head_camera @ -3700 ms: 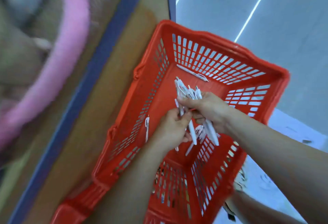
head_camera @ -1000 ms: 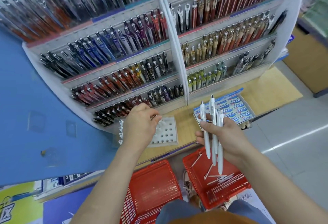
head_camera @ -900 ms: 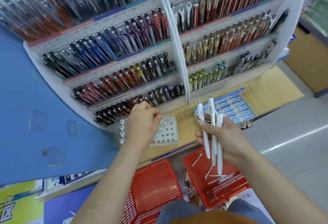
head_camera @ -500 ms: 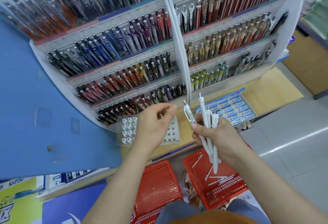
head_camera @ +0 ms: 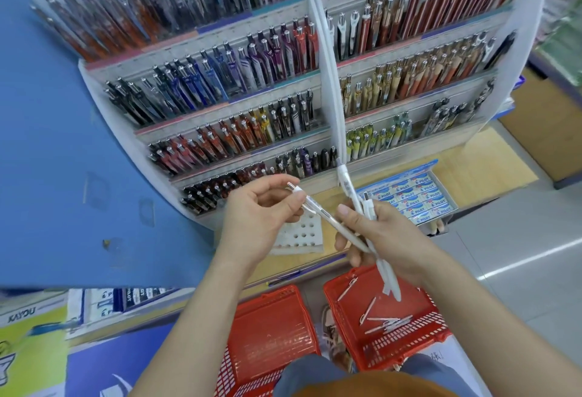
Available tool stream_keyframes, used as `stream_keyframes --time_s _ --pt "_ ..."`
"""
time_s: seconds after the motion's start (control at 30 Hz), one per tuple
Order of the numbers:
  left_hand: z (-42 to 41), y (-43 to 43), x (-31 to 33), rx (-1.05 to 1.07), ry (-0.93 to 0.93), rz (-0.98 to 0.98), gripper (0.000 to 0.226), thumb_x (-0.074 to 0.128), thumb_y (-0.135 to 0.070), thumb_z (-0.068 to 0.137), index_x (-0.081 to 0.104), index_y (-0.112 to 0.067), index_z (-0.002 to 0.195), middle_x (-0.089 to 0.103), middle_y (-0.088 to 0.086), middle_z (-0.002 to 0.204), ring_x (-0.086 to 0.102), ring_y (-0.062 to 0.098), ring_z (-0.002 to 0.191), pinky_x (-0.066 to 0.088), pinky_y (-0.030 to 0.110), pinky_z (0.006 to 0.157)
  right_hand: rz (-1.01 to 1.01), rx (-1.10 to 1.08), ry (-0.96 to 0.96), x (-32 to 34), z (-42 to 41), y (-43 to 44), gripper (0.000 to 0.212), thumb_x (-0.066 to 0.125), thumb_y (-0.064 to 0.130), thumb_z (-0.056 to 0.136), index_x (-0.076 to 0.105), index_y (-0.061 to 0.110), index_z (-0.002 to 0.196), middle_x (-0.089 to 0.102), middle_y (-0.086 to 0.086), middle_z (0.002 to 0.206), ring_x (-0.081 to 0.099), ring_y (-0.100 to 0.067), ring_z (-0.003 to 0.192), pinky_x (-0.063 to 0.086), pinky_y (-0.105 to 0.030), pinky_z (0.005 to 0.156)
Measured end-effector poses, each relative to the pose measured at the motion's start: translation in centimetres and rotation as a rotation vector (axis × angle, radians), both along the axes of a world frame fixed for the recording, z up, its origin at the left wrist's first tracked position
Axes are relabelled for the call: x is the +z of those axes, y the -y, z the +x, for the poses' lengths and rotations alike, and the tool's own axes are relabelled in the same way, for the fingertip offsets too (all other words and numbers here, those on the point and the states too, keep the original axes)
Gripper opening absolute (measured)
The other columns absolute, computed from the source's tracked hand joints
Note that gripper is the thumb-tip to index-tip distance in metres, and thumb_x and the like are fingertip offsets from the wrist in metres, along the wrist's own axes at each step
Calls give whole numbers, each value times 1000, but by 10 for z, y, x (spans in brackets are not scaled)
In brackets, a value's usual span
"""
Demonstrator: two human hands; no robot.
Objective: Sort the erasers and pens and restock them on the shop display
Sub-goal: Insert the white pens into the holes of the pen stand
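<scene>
Head view, listed near to far. Two red baskets on the floor: left basket (head_camera: 271,333), nothing visible inside; right basket (head_camera: 406,349), holding loose white pens (head_camera: 389,322) scattered on its bottom. Right hand (head_camera: 382,239): fingers curled shut around a bundle of white pens (head_camera: 385,274), tips pointing down over the right basket, clip ends up. Left hand (head_camera: 256,218): thumb and fingertips pinched on the clip end of a single white pen (head_camera: 318,211), whose other end lies against the right hand's fingers. White perforated pen holder (head_camera: 304,234) on the wooden shelf (head_camera: 472,170), directly beyond the left hand. Tray of blue-and-white Pilot erasers (head_camera: 415,199) on the same shelf, right of the holder. Tiered pen display (head_camera: 252,103) behind, rows filled with pens in many colours. Blue panel (head_camera: 56,144) at left.
</scene>
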State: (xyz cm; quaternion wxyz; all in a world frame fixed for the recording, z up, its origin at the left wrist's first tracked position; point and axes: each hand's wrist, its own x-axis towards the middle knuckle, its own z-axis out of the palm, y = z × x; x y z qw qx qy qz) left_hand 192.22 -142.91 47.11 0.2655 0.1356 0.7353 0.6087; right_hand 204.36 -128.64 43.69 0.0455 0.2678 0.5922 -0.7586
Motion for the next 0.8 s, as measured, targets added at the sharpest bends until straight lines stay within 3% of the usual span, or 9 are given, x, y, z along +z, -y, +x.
stream_keyframes --time_s 0.17,0.33,0.43,0.53,0.67,0.8 --pt "-21 34 12 253 -172 -20 12 69 -8 82 72 -20 81 69 1 60 65 16 56 57 25 60 98 -152 85 -23 -4 -1 25 49 28 97 55 5 103 50 4 52 40 -13 39 26 -21 41" --pt "-19 59 7 188 -380 -226 31 69 -10 82 70 -38 70 69 -5 65 66 23 63 57 33 66 130 -209 110 -41 -10 11 11 50 16 97 52 14 86 33 6 51 27 -7 39 24 -21 38" --pt "-14 64 -5 107 -534 -357 17 68 -17 83 69 -33 75 66 -12 67 59 12 60 51 30 61 192 -166 133 -49 -11 17 24 56 28 94 49 21 71 35 10 47 29 -8 39 28 -26 46" --pt "-11 63 -21 56 -646 -423 4 69 -19 84 71 -22 82 65 -12 68 56 6 62 50 31 62 128 -166 183 -51 -14 22 24 55 36 93 48 19 78 31 8 49 26 -11 43 22 -26 44" --pt "-9 62 -39 23 -643 -458 7 66 -26 83 71 -21 83 69 -4 72 61 13 69 52 37 67 21 -224 199 -53 -18 26 17 50 23 96 46 21 79 32 2 57 26 -15 47 19 -28 47" --pt "-7 62 -52 -23 -667 -500 7 69 -22 84 73 -18 87 71 -5 79 61 10 73 49 33 72 67 -238 159 -57 -15 24 19 52 20 96 48 24 78 41 -1 63 43 -14 42 29 -23 40"
